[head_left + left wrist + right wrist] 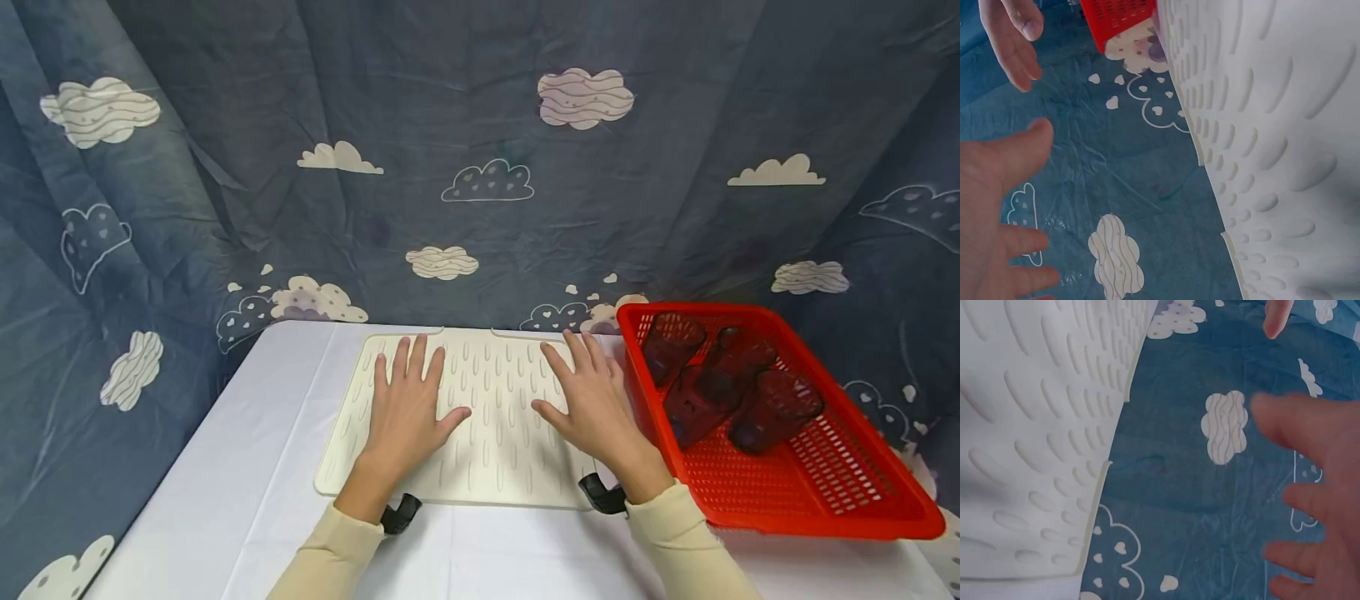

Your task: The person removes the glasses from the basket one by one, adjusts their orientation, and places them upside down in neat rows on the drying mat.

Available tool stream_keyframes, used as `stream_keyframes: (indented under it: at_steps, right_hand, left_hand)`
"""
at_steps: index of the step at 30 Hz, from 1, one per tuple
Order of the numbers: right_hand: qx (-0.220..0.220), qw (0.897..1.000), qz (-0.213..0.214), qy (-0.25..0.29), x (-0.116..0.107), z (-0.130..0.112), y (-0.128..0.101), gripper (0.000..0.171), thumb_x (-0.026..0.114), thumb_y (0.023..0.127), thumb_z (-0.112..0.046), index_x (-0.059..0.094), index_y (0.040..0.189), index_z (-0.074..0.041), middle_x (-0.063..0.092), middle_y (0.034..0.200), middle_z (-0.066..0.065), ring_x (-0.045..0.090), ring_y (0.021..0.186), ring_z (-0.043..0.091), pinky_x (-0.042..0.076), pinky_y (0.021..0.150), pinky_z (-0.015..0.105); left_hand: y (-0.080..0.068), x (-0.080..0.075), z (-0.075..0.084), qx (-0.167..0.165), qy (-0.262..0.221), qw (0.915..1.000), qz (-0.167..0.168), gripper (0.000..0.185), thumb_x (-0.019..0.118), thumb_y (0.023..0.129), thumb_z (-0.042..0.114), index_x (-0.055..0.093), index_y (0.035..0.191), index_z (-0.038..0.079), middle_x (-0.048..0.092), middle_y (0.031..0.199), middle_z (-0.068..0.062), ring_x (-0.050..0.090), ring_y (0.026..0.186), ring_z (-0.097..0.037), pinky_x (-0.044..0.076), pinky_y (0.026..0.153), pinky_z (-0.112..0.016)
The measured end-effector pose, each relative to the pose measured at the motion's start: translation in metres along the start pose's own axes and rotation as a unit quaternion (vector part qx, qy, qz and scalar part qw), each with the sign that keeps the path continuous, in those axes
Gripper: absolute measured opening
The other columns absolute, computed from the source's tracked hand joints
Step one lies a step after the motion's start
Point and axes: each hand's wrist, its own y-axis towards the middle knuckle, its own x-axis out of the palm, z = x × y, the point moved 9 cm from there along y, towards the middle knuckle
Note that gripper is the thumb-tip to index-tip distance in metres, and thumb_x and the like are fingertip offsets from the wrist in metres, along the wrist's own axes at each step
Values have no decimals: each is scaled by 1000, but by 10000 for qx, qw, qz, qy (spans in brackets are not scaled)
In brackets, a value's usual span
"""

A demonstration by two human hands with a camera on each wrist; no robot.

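Ridged cream silicone mat (480,417), left hand (405,412) and right hand (596,408) flat on it, fingers spread, red mesh basket (825,492) beside.

Dark cups (720,387) in red basket (885,521): count unclear.

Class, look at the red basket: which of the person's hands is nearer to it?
Right. The right hand lies flat on the mat just beside the red basket; the left hand rests further away, across the mat.

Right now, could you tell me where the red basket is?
In the head view, the red basket sits on the table's right side, beside the cream mat and the right hand.
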Motion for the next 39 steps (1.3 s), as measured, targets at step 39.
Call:
stream_keyframes:
  at_steps: [39]
  right_hand:
    - [-637,9975,-17,315,-60,2,-33,56,81,80,-23,61,130,-7,57,134,19,49,127,38,46,104,59]
  left_hand:
    - [-42,-28,-37,673,-2018,9771,32,64,81,82,21,54,137,2,56,142,-15,50,136,-32,45,111,-49]
